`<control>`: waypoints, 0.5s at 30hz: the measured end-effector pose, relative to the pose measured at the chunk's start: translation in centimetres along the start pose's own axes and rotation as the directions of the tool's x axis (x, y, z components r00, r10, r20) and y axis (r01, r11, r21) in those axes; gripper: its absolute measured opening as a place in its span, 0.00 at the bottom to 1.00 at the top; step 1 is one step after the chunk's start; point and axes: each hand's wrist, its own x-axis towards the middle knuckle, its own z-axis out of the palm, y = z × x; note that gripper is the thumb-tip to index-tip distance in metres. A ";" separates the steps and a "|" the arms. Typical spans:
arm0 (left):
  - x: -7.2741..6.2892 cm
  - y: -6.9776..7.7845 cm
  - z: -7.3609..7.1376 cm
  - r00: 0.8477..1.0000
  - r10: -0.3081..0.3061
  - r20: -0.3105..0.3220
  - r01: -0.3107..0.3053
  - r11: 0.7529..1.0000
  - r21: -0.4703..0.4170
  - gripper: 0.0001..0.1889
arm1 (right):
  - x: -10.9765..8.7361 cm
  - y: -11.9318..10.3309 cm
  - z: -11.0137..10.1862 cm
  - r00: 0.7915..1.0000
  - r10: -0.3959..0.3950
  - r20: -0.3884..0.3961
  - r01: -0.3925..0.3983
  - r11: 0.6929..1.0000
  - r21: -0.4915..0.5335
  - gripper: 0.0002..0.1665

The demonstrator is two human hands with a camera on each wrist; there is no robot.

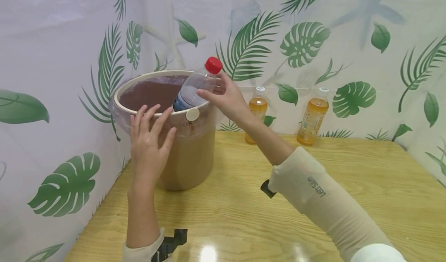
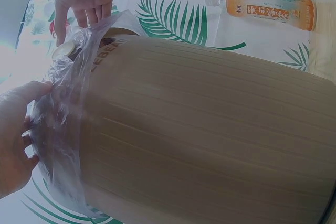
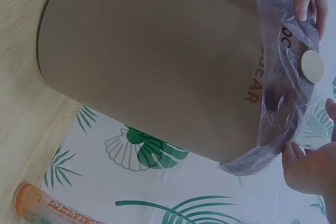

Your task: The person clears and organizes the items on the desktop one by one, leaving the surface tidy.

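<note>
A tan trash bin (image 1: pixel 188 157) stands at the left of the table, lined with a clear plastic bag (image 2: pixel 63 119) folded over its pale rim. My left hand (image 1: pixel 150 145) grips the near side of that rim, fingertips over the top and thumb on the bagged outside. With thumb and fingers, my right hand (image 1: pixel 228 99) holds a clear plastic bottle (image 1: pixel 196 85) below its red cap (image 1: pixel 213 65). The bottle leans over the rim, cap up and to the right, its blue-labelled lower part down in the bin's mouth. The bottle's base is hidden behind the rim.
Two bottles of orange drink with white caps stand at the back of the wooden table (image 1: pixel 237 215): one (image 1: pixel 258 109) partly behind my right forearm, the other (image 1: pixel 312 118) farther right. A leaf-patterned sheet (image 1: pixel 348 60) covers the walls behind and to the left.
</note>
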 end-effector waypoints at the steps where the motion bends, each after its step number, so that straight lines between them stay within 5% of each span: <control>1: 0.0 0.0 0.0 1.000 0.000 0.001 0.000 1.000 0.000 0.21 | 0.0 0.0 0.0 1.000 -0.006 0.003 0.006 1.000 -0.012 0.39; 15: 0.0 0.0 0.0 1.000 0.002 0.002 -0.002 1.000 -0.001 0.21 | 0.0 0.0 -0.1 1.000 -0.019 0.020 0.020 0.999 -0.034 0.36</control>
